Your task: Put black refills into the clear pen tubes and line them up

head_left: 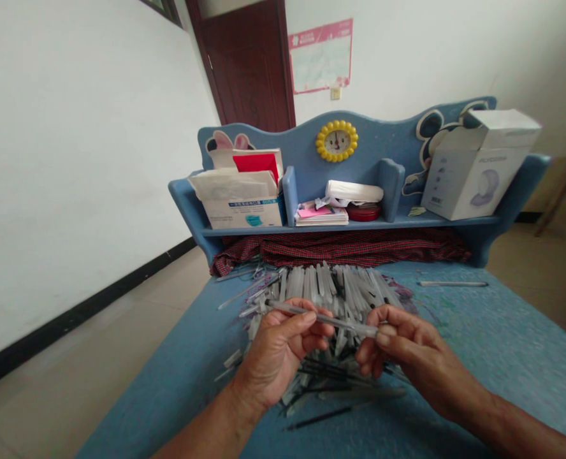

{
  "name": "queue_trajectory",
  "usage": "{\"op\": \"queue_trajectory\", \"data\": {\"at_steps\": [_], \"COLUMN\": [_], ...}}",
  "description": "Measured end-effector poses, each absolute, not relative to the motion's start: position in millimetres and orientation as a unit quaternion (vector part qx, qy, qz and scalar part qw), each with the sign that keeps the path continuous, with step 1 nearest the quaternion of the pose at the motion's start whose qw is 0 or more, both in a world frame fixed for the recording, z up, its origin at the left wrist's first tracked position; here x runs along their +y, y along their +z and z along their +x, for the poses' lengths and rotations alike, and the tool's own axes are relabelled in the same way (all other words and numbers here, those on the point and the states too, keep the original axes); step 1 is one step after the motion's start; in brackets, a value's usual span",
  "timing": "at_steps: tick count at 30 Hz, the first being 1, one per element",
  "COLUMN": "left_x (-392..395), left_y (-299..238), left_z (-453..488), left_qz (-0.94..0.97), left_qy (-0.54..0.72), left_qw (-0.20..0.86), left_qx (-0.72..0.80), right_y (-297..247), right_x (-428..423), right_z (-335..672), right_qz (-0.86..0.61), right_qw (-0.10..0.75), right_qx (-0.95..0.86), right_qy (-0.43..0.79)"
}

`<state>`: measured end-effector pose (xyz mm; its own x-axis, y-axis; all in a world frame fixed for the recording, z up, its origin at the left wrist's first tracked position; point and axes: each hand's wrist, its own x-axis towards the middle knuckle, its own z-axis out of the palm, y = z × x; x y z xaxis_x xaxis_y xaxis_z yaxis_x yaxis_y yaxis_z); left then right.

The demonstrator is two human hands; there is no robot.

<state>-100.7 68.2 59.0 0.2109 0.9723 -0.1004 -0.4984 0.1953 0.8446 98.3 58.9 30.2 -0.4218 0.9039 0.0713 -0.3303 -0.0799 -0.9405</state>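
Observation:
My left hand (278,347) and my right hand (400,347) both pinch one clear plastic pen barrel (333,320), held level between them above the blue desk (503,344). The left fingers curl round its left part, the right fingertips grip its right end. Right under and behind the hands lies a big heap of clear pen barrels (333,287). Thin dark refills (331,373) lie under my hands, and one dark refill (319,418) lies apart near my left wrist.
A blue shelf back (312,150) with a yellow clock (336,141) stands behind, holding a mask box (245,207), papers (321,215) and a white carton (478,166). Checked red cloth (340,247) lies under it. One lone barrel (452,284) rests at the right. A white wall is at left.

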Motion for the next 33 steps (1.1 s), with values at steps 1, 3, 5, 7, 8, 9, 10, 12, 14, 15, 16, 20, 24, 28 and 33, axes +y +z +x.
{"op": "queue_trajectory", "data": {"at_steps": [1,3,5,7,8,9,10,12,14,15,16,20,24,28,33], "left_x": [68.2,67.8,67.1,66.2,65.9,65.7,65.6,65.7,66.2,66.5,66.8,67.2,66.7,66.0,66.2], "left_y": [58.9,58.1,56.9,55.7,55.2,54.9,54.7,54.7,54.9,54.9,54.8,53.2,51.2,50.6,49.9], "left_z": [-100.6,-100.3,-99.7,-98.8,-98.4,-98.0,-97.7,-97.3,-97.2,-97.2,-97.3,-97.4,-96.6,-95.5,-95.6], "left_qz": [0.350,0.353,0.358,0.364,0.366,0.368,0.370,0.373,0.376,0.376,0.377,0.383,0.391,0.396,0.416], "left_qy": [0.530,0.530,0.525,0.520,0.518,0.517,0.516,0.514,0.514,0.514,0.514,0.509,0.499,0.491,0.478], "left_qw": [0.694,0.694,0.694,0.695,0.695,0.694,0.693,0.690,0.687,0.686,0.686,0.685,0.689,0.692,0.682], "left_qx": [0.338,0.337,0.337,0.338,0.339,0.340,0.342,0.346,0.349,0.350,0.352,0.353,0.351,0.351,0.366], "right_y": [29.8,28.9,28.0,27.5,27.4,27.4,27.4,27.6,28.1,28.5,29.1,32.1,30.6,23.5,18.4], "right_x": [58.8,58.8,58.9,58.8,58.7,58.5,58.3,58.0,58.0,58.0,58.0,58.2,59.2,60.9,59.9], "right_z": [97.7,96.8,96.1,95.8,95.9,96.1,96.4,97.1,97.5,97.5,97.4,96.0,94.2,93.7,94.3], "right_qz": [-0.286,-0.287,-0.287,-0.284,-0.283,-0.283,-0.284,-0.290,-0.298,-0.302,-0.304,-0.327,-0.354,-0.353,-0.354], "right_qw": [0.453,0.447,0.442,0.438,0.437,0.435,0.433,0.427,0.420,0.417,0.415,0.403,0.394,0.386,0.384], "right_qx": [-0.504,-0.506,-0.511,-0.518,-0.522,-0.526,-0.532,-0.542,-0.547,-0.547,-0.547,-0.550,-0.541,-0.549,-0.583], "right_qy": [0.678,0.679,0.679,0.678,0.676,0.673,0.670,0.663,0.660,0.660,0.660,0.654,0.654,0.652,0.622]}}
